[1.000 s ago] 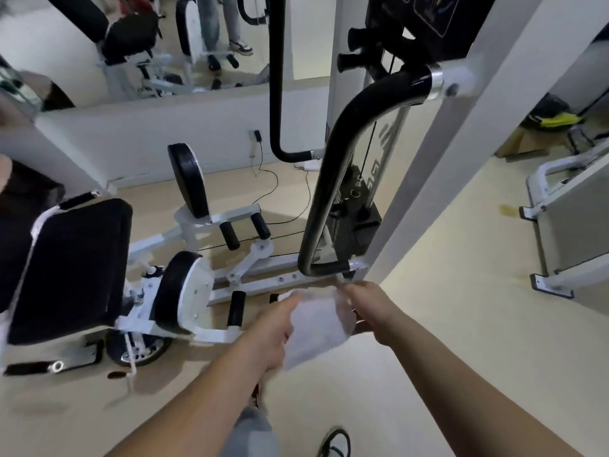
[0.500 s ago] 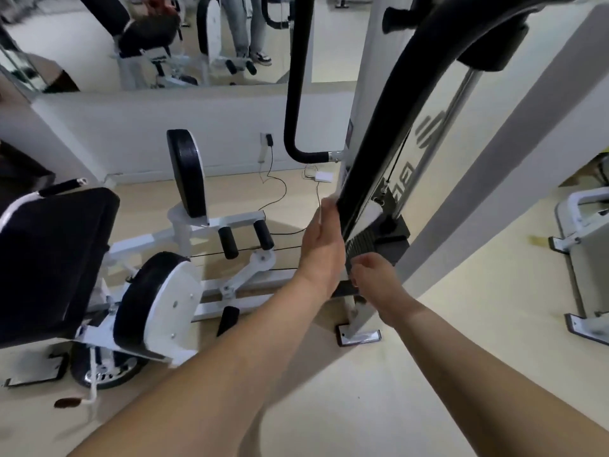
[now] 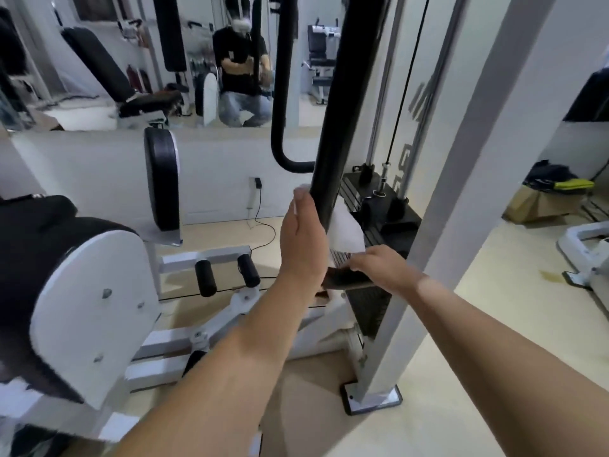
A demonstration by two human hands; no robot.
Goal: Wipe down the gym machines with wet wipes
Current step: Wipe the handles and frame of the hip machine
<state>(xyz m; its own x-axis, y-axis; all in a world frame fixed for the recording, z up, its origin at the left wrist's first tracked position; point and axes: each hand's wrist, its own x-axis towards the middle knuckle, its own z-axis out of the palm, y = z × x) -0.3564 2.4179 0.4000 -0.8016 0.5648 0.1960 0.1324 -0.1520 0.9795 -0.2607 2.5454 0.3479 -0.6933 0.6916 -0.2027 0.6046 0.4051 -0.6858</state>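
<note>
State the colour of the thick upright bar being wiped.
Black: the thick upright bar, seen best in the head view.

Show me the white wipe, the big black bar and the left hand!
white wet wipe (image 3: 346,234), head view, its loose flap
thick black padded bar (image 3: 344,103), head view, mid padding
left hand (image 3: 304,240), head view, its back

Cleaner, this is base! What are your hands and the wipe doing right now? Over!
Left hand wraps wet wipe round black upright bar. Right hand grips dark flat object. Nothing blocking the bar above.
</note>
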